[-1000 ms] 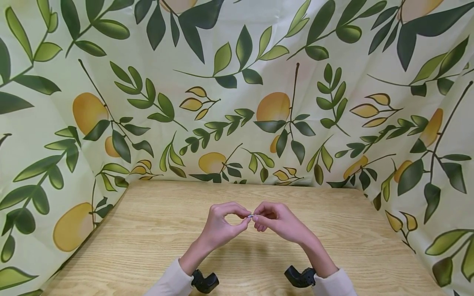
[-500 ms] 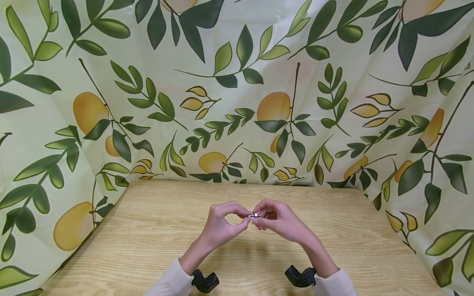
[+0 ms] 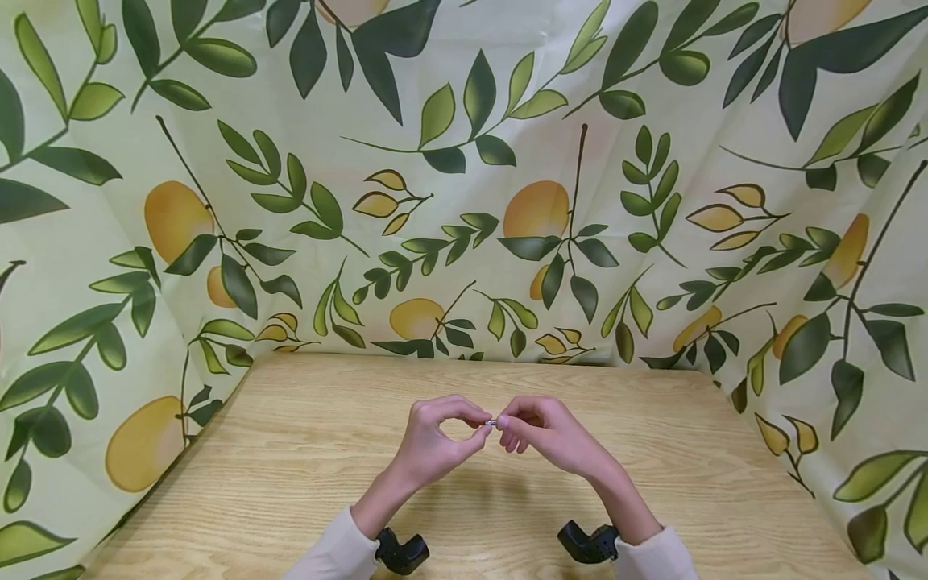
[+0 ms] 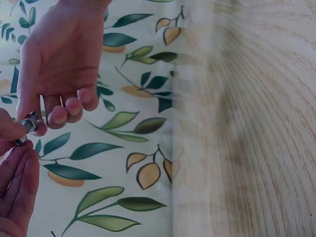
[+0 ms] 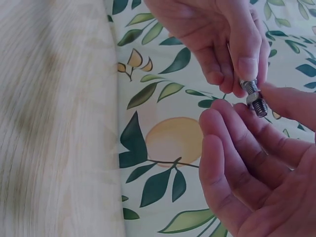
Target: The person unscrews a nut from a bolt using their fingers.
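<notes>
Threaded bolt point(image 5: 251, 87) on my feed, bench point(image 3: 326, 427) below it: left hand point(image 3: 444, 439) pinches one end, right hand point(image 3: 549, 433) grips the nut point(image 5: 254, 98) around it.

Left forearm point(image 3: 384, 501) and right forearm point(image 3: 625, 501) slant inward; left hand point(image 3: 433, 443) and right hand point(image 3: 554, 435) almost meet, each pinching at the fingertips point(image 3: 484, 418). The right's lower fingers point(image 3: 513, 444) curl under.

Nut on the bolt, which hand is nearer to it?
Right: the right hand has its thumb and a finger at the nut, while the left hand pinches one end of the bolt, short of it.
</notes>
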The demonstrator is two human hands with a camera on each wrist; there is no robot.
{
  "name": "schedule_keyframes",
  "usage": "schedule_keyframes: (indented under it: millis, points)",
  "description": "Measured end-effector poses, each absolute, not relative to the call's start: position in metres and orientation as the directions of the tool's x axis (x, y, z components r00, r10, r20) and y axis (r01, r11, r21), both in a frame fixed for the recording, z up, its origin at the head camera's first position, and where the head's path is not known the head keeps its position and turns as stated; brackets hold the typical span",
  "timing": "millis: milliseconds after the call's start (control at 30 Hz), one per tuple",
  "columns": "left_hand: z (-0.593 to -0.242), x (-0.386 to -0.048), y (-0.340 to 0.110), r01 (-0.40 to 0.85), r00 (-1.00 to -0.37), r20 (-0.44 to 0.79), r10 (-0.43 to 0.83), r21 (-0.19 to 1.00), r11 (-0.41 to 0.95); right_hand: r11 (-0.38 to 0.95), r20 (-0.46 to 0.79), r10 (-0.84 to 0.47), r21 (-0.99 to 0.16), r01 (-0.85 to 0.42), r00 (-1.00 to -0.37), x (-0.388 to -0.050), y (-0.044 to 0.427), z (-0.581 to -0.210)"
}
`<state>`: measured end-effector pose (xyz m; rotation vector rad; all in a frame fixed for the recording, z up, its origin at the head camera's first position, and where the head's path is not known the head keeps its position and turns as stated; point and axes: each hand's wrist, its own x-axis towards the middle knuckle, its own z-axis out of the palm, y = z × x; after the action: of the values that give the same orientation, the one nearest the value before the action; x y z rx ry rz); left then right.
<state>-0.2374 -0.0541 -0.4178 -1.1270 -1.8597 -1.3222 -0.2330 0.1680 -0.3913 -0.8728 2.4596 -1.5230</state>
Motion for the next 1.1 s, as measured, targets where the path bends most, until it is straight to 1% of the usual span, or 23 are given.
schedule_keyframes:
  millis: [133, 367, 533, 767, 1100]
  points:
    - [-0.4192, -0.2387, -0.0539, 0.886, -0.463, 0.833, 0.303, 0.44, 0.147, 0.327, 0.201, -0.517, -0.852, -0.409, -0.832, -0.2325, 0.168, -0.3913]
    - [-0.4202, -0.2391, -0.0538, 0.864, -0.504, 0.811, 0.297, 0.479, 0.158, 0.338, 0.194, -0.522, -0.847, -0.41, -0.831, -0.233, 0.1683, -0.3905]
    - [-0.4207, -0.2385, -0.0539, 0.853, -0.521, 0.8, 0.298, 0.498, 0.156, 0.332, 0.203, -0.511, -0.85, -0.41, -0.835, -0.2312, 0.1688, -0.3914]
    - [-0.4211, -0.2384, -0.0545, 0.867, -0.498, 0.814, 0.299, 0.473, 0.157, 0.343, 0.192, -0.514, -0.847, -0.406, -0.836, -0.2317, 0.1689, -0.3909]
    - [-0.4199, -0.2384, -0.0544, 0.86, -0.509, 0.806, 0.302, 0.485, 0.158, 0.346, 0.189, -0.512, -0.847, -0.403, -0.838, -0.2318, 0.1696, -0.3907]
